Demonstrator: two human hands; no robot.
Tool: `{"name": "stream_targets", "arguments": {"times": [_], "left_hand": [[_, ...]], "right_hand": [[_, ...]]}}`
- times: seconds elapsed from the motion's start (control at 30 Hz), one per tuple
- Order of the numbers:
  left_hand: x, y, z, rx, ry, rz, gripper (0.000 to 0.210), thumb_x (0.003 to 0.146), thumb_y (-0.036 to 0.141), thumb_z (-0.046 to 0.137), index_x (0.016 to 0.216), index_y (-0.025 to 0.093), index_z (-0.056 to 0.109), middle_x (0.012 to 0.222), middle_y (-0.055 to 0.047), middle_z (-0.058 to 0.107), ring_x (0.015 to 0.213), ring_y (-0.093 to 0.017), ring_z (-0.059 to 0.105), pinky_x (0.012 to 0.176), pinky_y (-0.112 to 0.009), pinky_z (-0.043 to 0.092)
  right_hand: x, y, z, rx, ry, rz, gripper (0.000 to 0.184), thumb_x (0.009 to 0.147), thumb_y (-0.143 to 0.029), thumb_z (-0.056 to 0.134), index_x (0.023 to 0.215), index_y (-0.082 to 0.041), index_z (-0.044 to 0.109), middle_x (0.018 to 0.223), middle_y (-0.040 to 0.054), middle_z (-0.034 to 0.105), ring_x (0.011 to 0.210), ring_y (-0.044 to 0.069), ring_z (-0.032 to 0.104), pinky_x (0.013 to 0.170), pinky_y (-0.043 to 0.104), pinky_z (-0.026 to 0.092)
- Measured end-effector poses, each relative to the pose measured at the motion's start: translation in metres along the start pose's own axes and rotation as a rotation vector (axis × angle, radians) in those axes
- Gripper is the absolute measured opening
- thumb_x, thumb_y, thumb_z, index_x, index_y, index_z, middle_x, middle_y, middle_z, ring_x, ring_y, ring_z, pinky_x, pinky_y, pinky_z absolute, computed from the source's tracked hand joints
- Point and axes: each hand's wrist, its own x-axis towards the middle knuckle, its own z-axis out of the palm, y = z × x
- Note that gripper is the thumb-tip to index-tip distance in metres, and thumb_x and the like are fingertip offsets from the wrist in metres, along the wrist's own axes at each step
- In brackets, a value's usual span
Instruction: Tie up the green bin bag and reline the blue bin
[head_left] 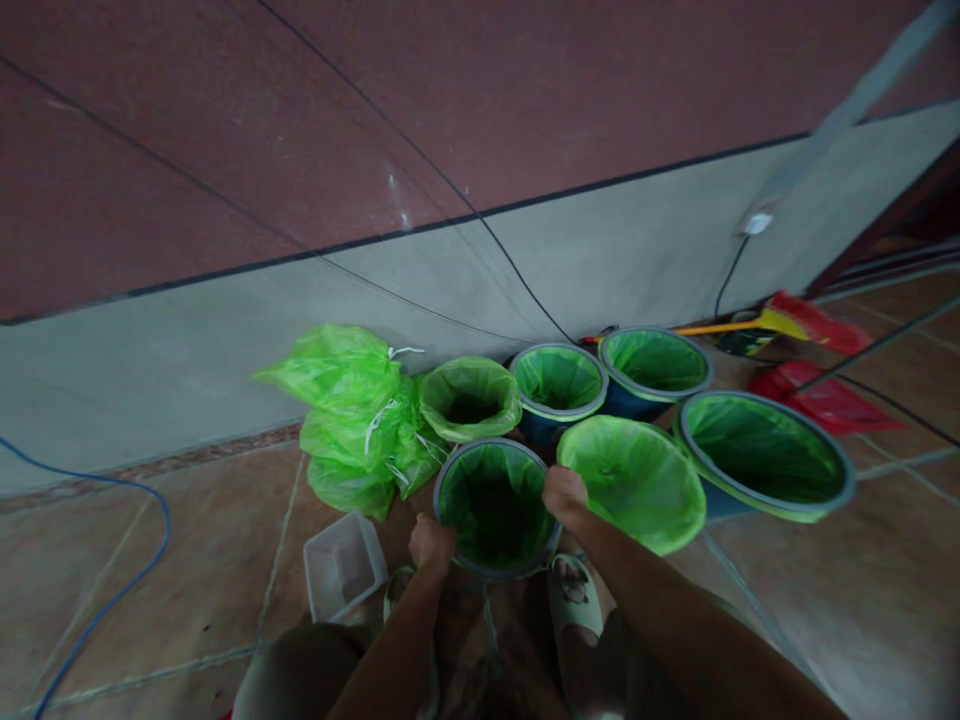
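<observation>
Bin (pixel 499 576): just ahead of the slippers (pixel 582 600), probably light, mouth up!
Grip: left hand (pixel 431 542) and right hand (pixel 565 492) curl at opposite sides, seemingly pinching the edge; fingertips hidden.
Liner (pixel 487 475): soft, thin, likely slippery, easily torn.
Rim (pixel 492 441): stiff-looking, best held both sides.

Dim, cool light lies flat over the floor (pixel 225 560), paling toward its lower right corner. Shadows are soft, deepest inside the near bin (pixel 496 574); the bags (pixel 337 370) look brightest. Fine detail smears, the hands (pixel 433 543) are soft-edged, and wide-angle stretch tilts straight lines.
</observation>
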Motion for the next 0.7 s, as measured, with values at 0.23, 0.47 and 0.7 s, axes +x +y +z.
{"name": "stream_targets", "arguments": {"times": [0.23,0.47,0.7], "left_hand": [[-0.001,-0.007,0.003,0.033,0.014,0.022,0.039,0.078,0.034,0.066,0.110,0.011,0.061,0.114,-0.022,0.070,0.109,-0.034,0.068,0.086,-0.038,0.051],[0.000,-0.008,-0.002,0.028,0.019,0.071,0.034,0.083,0.040,0.060,0.101,0.012,0.066,0.107,-0.020,0.073,0.105,-0.032,0.069,0.083,-0.036,0.051],[-0.001,-0.009,-0.003,0.017,0.034,0.072,0.034,0.089,0.042,0.055,0.103,0.014,0.067,0.107,-0.017,0.074,0.106,-0.030,0.069,0.084,-0.035,0.051]], "right_hand": [[-0.004,-0.001,-0.007,-0.001,-0.014,0.064,0.033,0.089,-0.003,0.046,0.106,-0.008,0.074,0.106,0.0212,0.073,0.102,0.028,0.071,0.080,0.032,0.055],[-0.012,0.000,-0.016,0.007,0.013,0.042,0.030,0.089,-0.007,0.050,0.106,-0.008,0.074,0.106,0.0227,0.073,0.100,0.028,0.070,0.076,0.030,0.053],[-0.009,0.002,-0.017,0.009,-0.008,0.019,0.029,0.090,-0.015,0.052,0.105,-0.009,0.075,0.108,0.0247,0.072,0.100,0.031,0.070,0.078,0.035,0.054]]}}
